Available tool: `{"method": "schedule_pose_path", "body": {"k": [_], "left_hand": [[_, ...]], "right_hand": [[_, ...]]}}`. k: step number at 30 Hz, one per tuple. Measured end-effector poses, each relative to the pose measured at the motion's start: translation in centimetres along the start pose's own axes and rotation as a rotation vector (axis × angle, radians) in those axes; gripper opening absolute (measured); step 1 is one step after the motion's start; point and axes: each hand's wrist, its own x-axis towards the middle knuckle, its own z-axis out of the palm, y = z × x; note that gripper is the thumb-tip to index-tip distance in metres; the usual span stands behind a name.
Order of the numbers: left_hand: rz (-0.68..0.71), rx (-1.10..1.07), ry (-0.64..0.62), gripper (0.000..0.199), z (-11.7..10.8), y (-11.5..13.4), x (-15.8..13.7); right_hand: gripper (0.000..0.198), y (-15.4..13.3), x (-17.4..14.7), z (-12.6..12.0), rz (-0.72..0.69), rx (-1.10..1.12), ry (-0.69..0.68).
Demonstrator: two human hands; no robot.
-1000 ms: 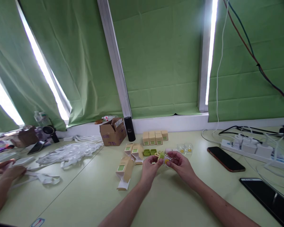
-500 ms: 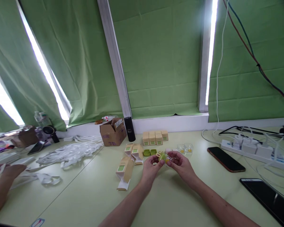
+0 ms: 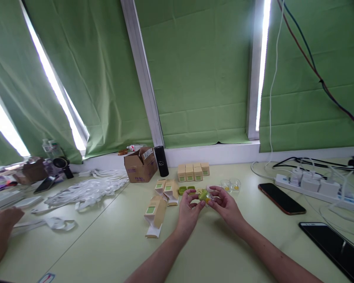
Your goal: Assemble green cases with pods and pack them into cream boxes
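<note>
Between my two hands is a small plastic container (image 3: 205,195), green on one side and clear with a yellow spot on the other. My left hand (image 3: 189,206) pinches its green part, and my right hand (image 3: 225,204) grips the clear part. Just behind my left fingers lie green plastic pieces (image 3: 182,190), partly covered by them, and a pale yellow ring-like piece (image 3: 200,191). Two clear cups with yellow inside (image 3: 230,185) stand beyond my right hand. To the left are open beige cartons with green labels (image 3: 155,210).
Closed beige cartons (image 3: 189,173) stand in a row at the back, near a black cylinder (image 3: 161,161) and a cardboard box (image 3: 141,165). Two phones (image 3: 281,198) and a power strip (image 3: 318,186) lie right. White straps (image 3: 88,192) and another person's hand (image 3: 6,218) are left.
The container has turned slightly in my fingers, so its green part now shows a smooth rounded side. The other person's hand has shifted left.
</note>
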Motion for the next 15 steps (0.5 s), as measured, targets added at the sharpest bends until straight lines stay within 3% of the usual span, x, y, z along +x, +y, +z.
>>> {"method": "schedule_pose_path", "body": {"k": [8,15], "left_hand": [[0.080,0.056,0.031,0.049,0.1,0.4,-0.1],[0.084,0.140,0.016,0.037,0.1,1.2,-0.3]], "right_hand": [[0.068,0.0,-0.5,0.0,-0.017,-0.046,-0.103],[0.055,0.4,-0.6,-0.1,-0.019,-0.135,-0.129]]}}
